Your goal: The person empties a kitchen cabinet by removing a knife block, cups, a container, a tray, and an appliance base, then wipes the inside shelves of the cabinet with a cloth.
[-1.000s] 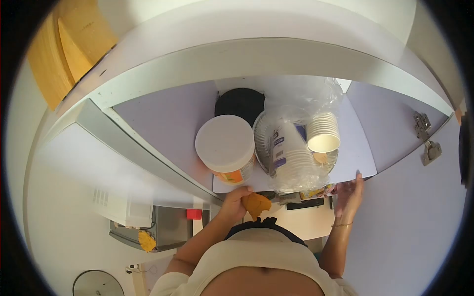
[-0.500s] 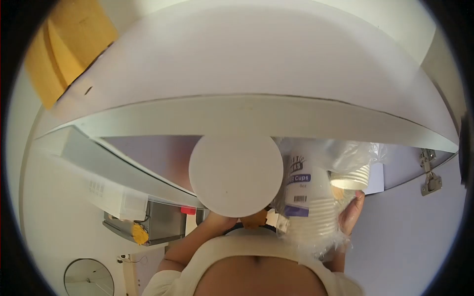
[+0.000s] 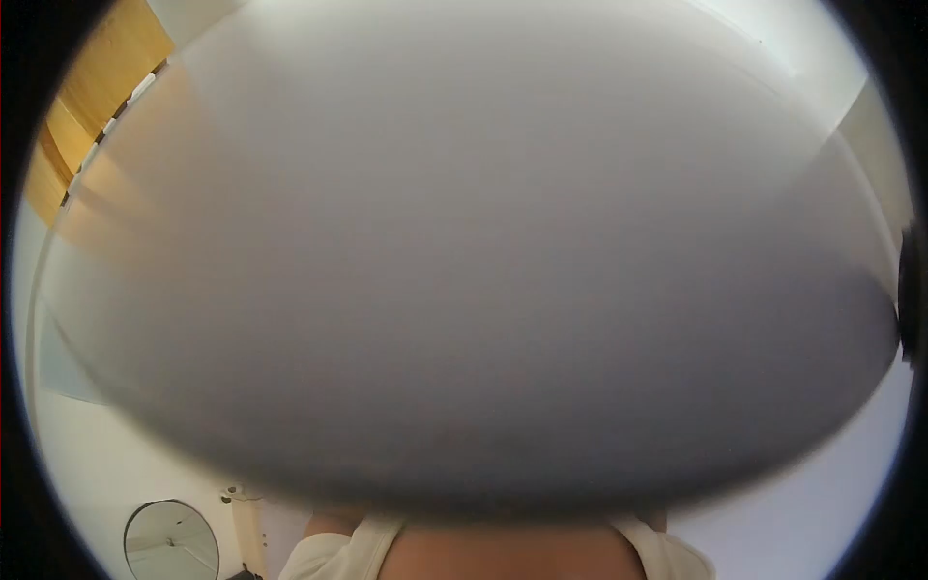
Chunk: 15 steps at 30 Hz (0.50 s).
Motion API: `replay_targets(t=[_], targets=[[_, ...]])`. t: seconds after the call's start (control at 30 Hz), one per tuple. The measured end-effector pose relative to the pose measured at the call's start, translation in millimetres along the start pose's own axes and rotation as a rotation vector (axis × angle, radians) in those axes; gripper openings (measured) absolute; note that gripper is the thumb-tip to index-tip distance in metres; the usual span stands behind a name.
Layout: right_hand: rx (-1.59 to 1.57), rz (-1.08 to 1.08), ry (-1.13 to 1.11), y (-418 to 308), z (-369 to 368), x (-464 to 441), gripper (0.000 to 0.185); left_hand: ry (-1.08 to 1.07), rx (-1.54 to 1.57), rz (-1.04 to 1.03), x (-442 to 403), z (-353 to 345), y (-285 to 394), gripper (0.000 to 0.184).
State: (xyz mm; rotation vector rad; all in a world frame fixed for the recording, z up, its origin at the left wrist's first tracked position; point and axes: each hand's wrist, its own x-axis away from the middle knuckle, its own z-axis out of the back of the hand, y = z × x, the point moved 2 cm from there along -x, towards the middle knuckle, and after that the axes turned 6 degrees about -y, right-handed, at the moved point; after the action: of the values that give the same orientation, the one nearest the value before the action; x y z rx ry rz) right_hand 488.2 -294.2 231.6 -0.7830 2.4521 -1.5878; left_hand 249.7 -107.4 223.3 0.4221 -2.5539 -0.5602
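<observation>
A broad pale grey surface [image 3: 464, 290], blurred and very close to the camera, fills most of the view. Its curved lower edge hides both of my hands and whatever they hold or touch. Only the cream top's left sleeve [image 3: 324, 559] and right sleeve [image 3: 672, 553] show beneath it, each with a short piece of upper arm. The cups and the round white lid-like disc are out of sight behind the surface.
A yellow-brown wooden panel [image 3: 121, 58] stands at the upper left. Low on the left a round mirror-like disc [image 3: 172, 543] is on the white wall [image 3: 106, 464]. Something dark [image 3: 909, 295] sits at the right edge.
The pale surface now covers the opening where the bagged paper cups, the white disc and both hands showed before. The camera appears closer to the surface.
</observation>
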Motion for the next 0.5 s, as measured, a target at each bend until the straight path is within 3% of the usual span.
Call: replay_targets(t=[0.17, 0.2, 0.27, 0.3, 0.33, 0.37, 0.43, 0.5], targets=[[-0.045, -0.085, 0.063, 21.2, 25.5, -9.3, 0.05, -0.038, 0.024, 0.053, -8.4, 7.6, -3.2, 0.042], [-0.048, -0.08, 0.066, 21.5, 23.5, -7.4, 0.05, -0.04, -0.01, 0.041, -10.0, 8.4, -2.2, 0.036], [-0.046, 0.085, 0.067, 14.5, 17.8, 2.2, 0.031, -0.036, -0.068, 0.022, -9.4, 9.9, -3.7, 0.024], [-0.106, -0.055, 0.077, 10.1, 11.8, 0.1, 0.038, -0.027, -0.097, 0.013, -7.6, 12.6, -5.6, 0.019], [-0.166, -0.048, 0.054, 8.0, 8.7, -1.5, 0.036, -0.022, -0.088, 0.002, -12.5, 13.3, -10.1, 0.017], [-0.226, -0.04, 0.03, 7.4, 5.9, -2.5, 0.035, -0.011, -0.082, 0.006, -11.3, 12.7, -12.6, 0.017], [-0.233, -0.057, 0.046, 2.7, -0.7, -3.4, 0.035, 0.056, -0.181, -0.045, -12.4, 9.4, -9.5, 0.037], [-0.244, -0.061, 0.063, 4.6, -12.3, 2.9, 0.034, 0.038, -0.185, -0.036, -7.1, 22.7, -1.4, 0.037]])
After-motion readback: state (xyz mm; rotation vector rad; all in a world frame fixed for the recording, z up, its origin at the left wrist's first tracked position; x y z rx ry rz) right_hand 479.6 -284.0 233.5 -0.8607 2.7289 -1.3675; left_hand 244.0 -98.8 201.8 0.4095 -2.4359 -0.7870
